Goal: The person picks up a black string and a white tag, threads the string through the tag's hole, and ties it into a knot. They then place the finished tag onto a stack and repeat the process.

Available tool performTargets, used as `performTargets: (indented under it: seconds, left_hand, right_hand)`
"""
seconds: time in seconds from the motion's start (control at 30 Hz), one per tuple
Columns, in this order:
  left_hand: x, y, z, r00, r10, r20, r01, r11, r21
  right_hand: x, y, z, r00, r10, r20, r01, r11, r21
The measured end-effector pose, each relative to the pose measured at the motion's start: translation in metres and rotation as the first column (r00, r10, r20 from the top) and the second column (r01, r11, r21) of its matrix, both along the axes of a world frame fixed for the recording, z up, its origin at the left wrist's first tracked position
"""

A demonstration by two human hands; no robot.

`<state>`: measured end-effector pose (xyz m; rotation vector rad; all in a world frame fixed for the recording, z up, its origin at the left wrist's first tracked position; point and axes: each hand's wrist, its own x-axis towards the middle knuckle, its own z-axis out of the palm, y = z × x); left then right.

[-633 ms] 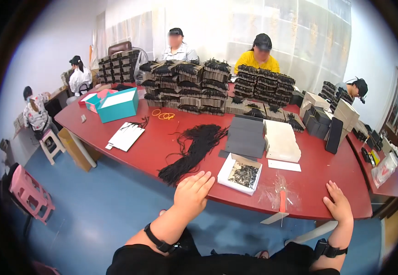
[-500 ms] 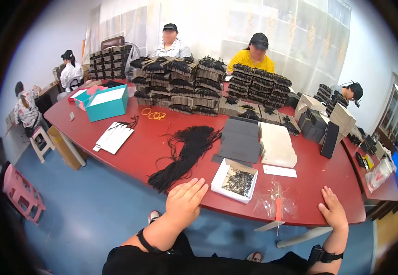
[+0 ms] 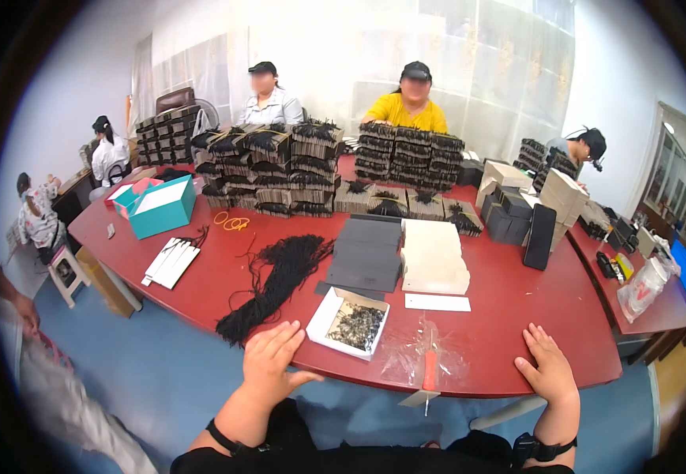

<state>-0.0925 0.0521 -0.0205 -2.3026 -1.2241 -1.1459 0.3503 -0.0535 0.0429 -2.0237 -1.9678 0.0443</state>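
My left hand rests at the front edge of the red table, fingers stretched out and thumb apart, holding nothing. Just beyond its fingertips lies a long bundle of black cords. To its right stands a white open box with many small dark and metallic pieces in it. My right hand lies open on the table near the right end, its fingers apart. Between the hands, an orange-red strip is on clear film at the table edge, with a small flat piece below.
Grey cards, cream cards and a white strip lie mid-table. Tall stacks of corded cards rise behind. A teal box and white tags are left; a black phone leans right. Several people sit around; someone walks at left.
My view has shifted, so the table's things sit further left in the picture. My left thumb now stands out from the fingers. A walking person has come in at the left.
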Motion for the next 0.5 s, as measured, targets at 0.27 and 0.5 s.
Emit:
performTargets:
  seconds: [0.27, 0.5]
  left_hand:
    - [-0.058, 0.008, 0.009, 0.092, -0.334, 0.938, 0.918, 0.394, 0.051]
    - [-0.02, -0.002, 0.006, 0.873, -0.329, 0.36, 0.426, 0.874, -0.233]
  right_hand:
    - [-0.003, 0.008, 0.009, 0.999, 0.042, -0.006, -0.041, 0.987, 0.155]
    - [0.002, -0.008, -0.002, 0.997, 0.016, -0.081, 0.001, 0.978, 0.21]
